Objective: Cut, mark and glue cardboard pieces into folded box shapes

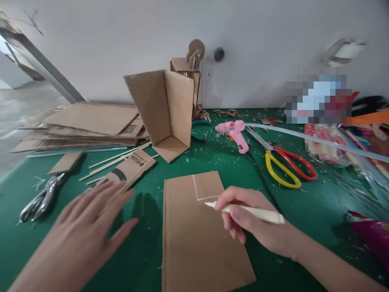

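Observation:
Between my two hands a flat cardboard sheet [197, 239] lies on the green table. White lines on it mark off a box at its top right corner. My right hand [243, 215] grips a cream-coloured marker [258, 213], its tip close to the lower white line; whether it touches the cardboard I cannot tell. My left hand [88, 227] hovers left of the sheet, fingers stretched and apart, holding nothing. Just beyond those fingers is a printed cardboard strip [139, 164], partly hidden by the hand.
Folded cardboard [167, 113] stands at the back, near stacked cardboard sheets [88, 117] and thin wooden sticks [106, 164]. A pink glue gun [235, 134] and red-and-yellow scissors [279, 160] lie to the right. Silver pliers-like cutters [45, 196] rest at left; a purple packet [370, 239] is at right.

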{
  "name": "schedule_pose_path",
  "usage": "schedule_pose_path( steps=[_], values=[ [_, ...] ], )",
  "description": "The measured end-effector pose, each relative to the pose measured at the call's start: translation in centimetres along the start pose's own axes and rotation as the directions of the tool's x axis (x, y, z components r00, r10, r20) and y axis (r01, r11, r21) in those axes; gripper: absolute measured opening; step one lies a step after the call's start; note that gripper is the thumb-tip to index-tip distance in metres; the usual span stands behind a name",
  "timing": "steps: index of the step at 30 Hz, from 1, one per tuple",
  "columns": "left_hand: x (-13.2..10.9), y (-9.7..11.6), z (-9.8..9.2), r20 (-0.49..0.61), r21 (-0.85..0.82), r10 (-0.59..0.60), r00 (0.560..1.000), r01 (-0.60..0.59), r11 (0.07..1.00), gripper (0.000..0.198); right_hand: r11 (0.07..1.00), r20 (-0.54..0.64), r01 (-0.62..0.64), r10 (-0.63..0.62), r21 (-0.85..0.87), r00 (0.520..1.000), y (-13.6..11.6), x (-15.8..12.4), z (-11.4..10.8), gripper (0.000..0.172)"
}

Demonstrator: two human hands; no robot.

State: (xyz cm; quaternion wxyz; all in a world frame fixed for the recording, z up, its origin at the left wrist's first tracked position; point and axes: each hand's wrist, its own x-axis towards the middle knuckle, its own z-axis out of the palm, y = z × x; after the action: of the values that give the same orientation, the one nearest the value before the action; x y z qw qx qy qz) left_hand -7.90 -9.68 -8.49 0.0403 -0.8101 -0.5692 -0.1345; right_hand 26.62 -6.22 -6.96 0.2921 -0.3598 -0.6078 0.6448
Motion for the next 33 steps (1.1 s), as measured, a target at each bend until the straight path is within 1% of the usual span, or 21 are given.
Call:
schedule_pose_path(
  steps=[1,2,5,7,9,10,11,12,14,15,16,18,20,22,23,25,27,28,30,32,33],
  values=[
    [0.5,1.3,-0.2,0.008,0.069,0.072,0.997,-0.072,0.995,0.052,0.999,0.024,0.000,0.001,-0.043,1.000,0.1,-0.3,0.1,0.030],
    [1.1,2.5,-0.3,0.024,0.090,0.141,0.990,-0.143,0.986,0.053,0.993,0.035,0.018,-0.014,-0.120,0.999,0.1,-0.5,0.2,0.028],
    [2.8,4.9,-0.6,0.020,0.134,0.192,0.981,-0.193,0.972,0.053,0.907,0.049,0.127,-0.117,-0.400,0.992,0.2,-0.6,0.3,0.019],
    [3.7,5.7,-0.6,0.050,0.102,0.250,0.967,-0.254,0.962,0.046,0.847,0.057,0.178,-0.173,-0.501,0.983,0.2,-0.4,0.2,0.017],
    [4.3,6.0,-0.5,0.099,0.068,0.305,0.947,-0.312,0.948,0.041,0.820,0.051,0.200,-0.205,-0.536,0.977,0.2,-0.2,0.1,0.018],
    [4.6,5.9,-0.5,0.108,0.084,0.300,0.948,-0.309,0.947,0.040,0.813,0.042,0.201,-0.213,-0.547,0.976,0.3,-0.2,-0.1,0.018],
    [4.8,5.7,-0.5,0.101,0.129,0.257,0.961,-0.269,0.954,0.041,0.806,0.030,0.200,-0.221,-0.557,0.975,0.4,-0.1,-0.2,0.019],
    [5.0,5.3,-0.5,0.073,0.196,0.180,0.981,-0.191,0.962,0.043,0.801,0.018,0.197,-0.227,-0.565,0.974,0.5,0.0,-0.4,0.019],
    [5.3,3.9,-0.4,0.005,0.323,-0.014,1.000,0.012,0.946,0.051,0.794,-0.002,0.193,-0.237,-0.576,0.971,0.7,0.0,-0.7,0.018],
    [5.5,2.9,-0.3,-0.008,0.354,-0.109,0.994,0.105,0.929,0.055,0.792,-0.006,0.194,-0.242,-0.579,0.970,0.8,-0.1,-0.9,0.018],
    [5.7,2.0,-0.2,0.014,0.360,-0.178,0.984,0.161,0.919,0.060,0.790,-0.006,0.197,-0.247,-0.580,0.969,0.9,-0.1,-0.9,0.018],
    [6.0,0.1,0.0,0.112,0.300,-0.275,0.955,0.231,0.925,0.065,0.784,-0.006,0.207,-0.259,-0.585,0.966,1.1,-0.2,-1.0,0.018],
    [6.2,-1.2,0.1,0.173,0.245,-0.351,0.920,0.305,0.920,0.067,0.782,-0.016,0.215,-0.276,-0.585,0.961,1.3,-0.3,-1.0,0.018],
    [6.3,-1.9,0.1,0.154,0.224,-0.397,0.905,0.359,0.906,0.069,0.796,-0.034,0.220,-0.289,-0.564,0.957,1.6,-0.3,-1.0,0.019],
    [6.2,-2.0,0.0,0.124,0.216,-0.397,0.909,0.366,0.905,0.070,0.812,-0.046,0.217,-0.286,-0.542,0.957,1.7,-0.4,-1.0,0.019],
    [6.1,-1.8,-0.5,0.049,0.182,-0.326,0.944,0.312,0.932,0.072,0.861,-0.086,0.188,-0.257,-0.473,0.962,2.0,-0.4,-1.0,0.021],
    [5.8,-0.9,-1.1,0.015,0.108,-0.163,0.987,0.160,0.981,0.072,0.919,-0.149,0.148,-0.215,-0.366,0.965,2.3,-0.4,-0.9,0.024],
    [5.6,-0.3,-1.5,0.039,0.053,-0.062,0.997,0.060,0.997,0.070,0.945,-0.188,0.133,-0.195,-0.300,0.963,2.4,-0.4,-0.9,0.026],
    [5.1,1.4,-2.2,0.132,-0.071,0.134,0.982,-0.126,0.990,0.065,0.976,-0.262,0.132,-0.175,-0.174,0.949,2.4,-0.3,-0.9,0.027],
    [4.6,3.1,-2.6,0.225,-0.141,0.267,0.937,-0.240,0.961,0.063,0.982,-0.325,0.144,-0.178,-0.125,0.929,2.4,-0.2,-0.9,0.027],
    [4.4,3.8,-2.8,0.258,-0.145,0.303,0.918,-0.273,0.951,0.064,0.979,-0.352,0.148,-0.189,-0.141,0.917,2.3,-0.2,-0.9,0.027]
  ],
)
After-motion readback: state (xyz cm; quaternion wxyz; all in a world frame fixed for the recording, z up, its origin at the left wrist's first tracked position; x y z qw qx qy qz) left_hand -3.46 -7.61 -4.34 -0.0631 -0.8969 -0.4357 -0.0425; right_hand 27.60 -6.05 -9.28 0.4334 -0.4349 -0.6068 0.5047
